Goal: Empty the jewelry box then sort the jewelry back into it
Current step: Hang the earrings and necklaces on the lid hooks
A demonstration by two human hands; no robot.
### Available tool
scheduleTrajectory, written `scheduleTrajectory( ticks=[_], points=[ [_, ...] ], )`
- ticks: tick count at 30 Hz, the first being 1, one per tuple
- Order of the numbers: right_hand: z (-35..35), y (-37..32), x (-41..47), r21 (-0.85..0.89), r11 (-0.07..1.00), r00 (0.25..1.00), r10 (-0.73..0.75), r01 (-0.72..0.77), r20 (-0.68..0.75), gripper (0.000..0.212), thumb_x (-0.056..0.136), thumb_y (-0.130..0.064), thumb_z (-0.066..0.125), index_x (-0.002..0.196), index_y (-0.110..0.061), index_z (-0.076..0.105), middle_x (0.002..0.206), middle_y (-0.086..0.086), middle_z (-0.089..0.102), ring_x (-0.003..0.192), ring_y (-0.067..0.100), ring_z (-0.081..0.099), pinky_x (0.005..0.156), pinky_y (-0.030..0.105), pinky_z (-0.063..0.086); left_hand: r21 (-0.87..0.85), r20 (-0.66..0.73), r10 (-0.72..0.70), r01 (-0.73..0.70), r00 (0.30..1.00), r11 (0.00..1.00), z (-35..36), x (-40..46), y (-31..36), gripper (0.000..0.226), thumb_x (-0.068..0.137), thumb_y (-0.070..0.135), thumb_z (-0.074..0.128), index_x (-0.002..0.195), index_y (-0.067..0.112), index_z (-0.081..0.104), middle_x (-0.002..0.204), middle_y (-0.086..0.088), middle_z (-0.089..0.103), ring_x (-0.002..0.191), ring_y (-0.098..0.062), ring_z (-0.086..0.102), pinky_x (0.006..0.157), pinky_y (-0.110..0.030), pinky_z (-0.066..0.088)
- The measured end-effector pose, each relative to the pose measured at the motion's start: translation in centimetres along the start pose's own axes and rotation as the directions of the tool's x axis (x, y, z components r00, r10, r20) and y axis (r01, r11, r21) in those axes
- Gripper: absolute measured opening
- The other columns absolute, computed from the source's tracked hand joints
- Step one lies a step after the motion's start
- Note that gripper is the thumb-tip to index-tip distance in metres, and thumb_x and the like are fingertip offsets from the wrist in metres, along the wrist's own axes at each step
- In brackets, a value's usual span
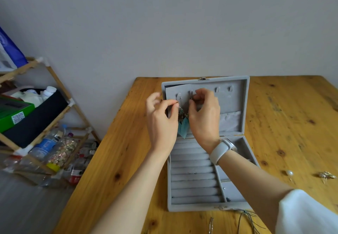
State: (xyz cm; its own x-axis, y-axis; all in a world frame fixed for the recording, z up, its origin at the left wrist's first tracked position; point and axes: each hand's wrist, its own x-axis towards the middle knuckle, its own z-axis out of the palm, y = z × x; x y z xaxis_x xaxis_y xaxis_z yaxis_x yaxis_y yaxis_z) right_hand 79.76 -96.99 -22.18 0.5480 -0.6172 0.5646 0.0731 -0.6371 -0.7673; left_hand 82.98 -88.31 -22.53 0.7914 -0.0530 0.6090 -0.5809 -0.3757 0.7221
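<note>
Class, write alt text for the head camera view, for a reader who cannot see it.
Two hands, left hand and right hand, pinch the hooks of turquoise feather earrings at the hook row inside the raised lid of an open grey jewelry box on a wooden table. A pearl pin and gold brooch lie right of the box.

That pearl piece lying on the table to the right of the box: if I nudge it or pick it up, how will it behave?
The pearl piece looks round-headed on a thin pin, so a nudge would probably swing it in an arc rather than roll it away. It seems small and light, likely slippery on the smooth bead; pinching the pin may be surer. The table is flat there.
</note>
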Motion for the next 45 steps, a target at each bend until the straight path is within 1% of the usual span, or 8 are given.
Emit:
scheduleTrajectory(
  ticks=[8,15,19,24,30,35,42,45],
  points=[
    [-2.1,2.7,-1.9,-0.261,0.949,0.974,-0.132,0.179,0.186,0.039,0.078,-0.043,0.051,0.101,-0.012,0.055,0.096,0.005,0.058,0.088,0.026,0.052,0.073,0.037,0.037,-0.024,-0.061,-0.041,0.040,0.997,0.999,-0.6,0.6,1.1,0.011,0.081,0.010,0.066,0.090,0.010,0.073,0.088,0.005,0.047,0.066,-0.002,0.048,0.066,-0.006,0.037],
    [-0.5,1.3,-2.2,-0.460,0.881,0.989,-0.050,0.110,0.140,0.064,0.064,-0.068,0.038,0.086,-0.013,0.061,0.087,0.008,0.058,0.086,0.031,0.052,0.070,0.036,0.027,-0.177,0.021,-0.165,0.166,0.986,0.970,-0.5,1.3,2.7,0.009,0.081,0.009,0.065,0.085,0.012,0.072,0.073,0.008,0.063,0.068,-0.007,0.059,0.066,-0.018,0.046],
    [-0.2,0.5,-2.1,-0.513,0.851,0.992,-0.065,0.114,0.111,0.054,0.069,-0.062,0.040,0.072,-0.010,0.057,0.078,0.008,0.057,0.076,0.030,0.050,0.066,0.034,0.024,-0.219,0.049,-0.218,0.224,0.975,0.950,-0.3,1.5,3.1,0.012,0.082,0.009,0.064,0.079,0.019,0.068,0.069,0.018,0.063,0.066,-0.005,0.061,0.065,-0.020,0.049],
    [-1.1,1.7,-1.1,-0.494,0.848,0.979,-0.129,0.193,0.161,0.014,0.073,-0.023,0.064,0.080,-0.012,0.063,0.079,0.009,0.064,0.077,0.035,0.055,0.065,0.036,0.031,-0.197,0.029,-0.192,0.194,0.981,0.961,-0.1,1.4,2.7,0.010,0.082,0.007,0.063,0.080,0.015,0.069,0.069,0.017,0.062,0.067,-0.008,0.062,0.068,-0.027,0.051],
    [-3.3,2.9,1.0,-0.529,0.749,0.901,-0.216,0.400,0.376,0.031,0.055,0.003,0.066,0.083,-0.007,0.058,0.061,0.008,0.063,0.054,0.032,0.057,0.062,0.031,0.027,-0.078,-0.008,-0.098,0.097,0.995,0.992,0.3,0.6,1.9,0.004,0.082,0.012,0.064,0.082,0.014,0.067,0.075,0.003,0.065,0.070,-0.017,0.060,0.064,-0.028,0.048],
    [-4.8,2.1,2.4,-0.508,0.761,0.836,-0.083,0.405,0.542,0.036,0.083,-0.002,0.044,0.117,-0.012,0.041,0.114,0.009,0.059,0.085,0.042,0.057,0.061,0.035,0.031,0.104,-0.004,-0.060,0.060,0.998,0.993,0.4,-0.2,2.1,0.007,0.085,0.018,0.061,0.086,0.015,0.067,0.078,0.001,0.070,0.069,-0.016,0.061,0.056,-0.021,0.039],
    [-5.0,2.4,1.6,-0.359,0.903,0.835,0.000,0.236,0.551,0.036,0.079,-0.002,0.051,0.115,-0.009,0.046,0.115,0.011,0.053,0.096,0.040,0.053,0.075,0.040,0.041,-0.125,0.170,-0.299,0.321,0.939,0.939,1.1,-0.4,2.5,0.006,0.093,0.011,0.048,0.088,0.014,0.049,0.067,0.003,0.067,0.061,-0.012,0.067,0.068,-0.037,0.055],
    [-5.3,2.9,0.5,-0.241,0.941,0.825,-0.065,0.238,0.561,0.042,0.074,-0.017,0.051,0.115,-0.006,0.048,0.112,0.012,0.049,0.100,0.036,0.051,0.084,0.042,0.041,-0.239,0.232,-0.372,0.423,0.899,0.874,1.2,-0.2,2.9,0.003,0.096,0.009,0.042,0.094,0.010,0.044,0.076,-0.014,0.068,0.062,-0.021,0.068,0.063,-0.035,0.057]
  ],
)
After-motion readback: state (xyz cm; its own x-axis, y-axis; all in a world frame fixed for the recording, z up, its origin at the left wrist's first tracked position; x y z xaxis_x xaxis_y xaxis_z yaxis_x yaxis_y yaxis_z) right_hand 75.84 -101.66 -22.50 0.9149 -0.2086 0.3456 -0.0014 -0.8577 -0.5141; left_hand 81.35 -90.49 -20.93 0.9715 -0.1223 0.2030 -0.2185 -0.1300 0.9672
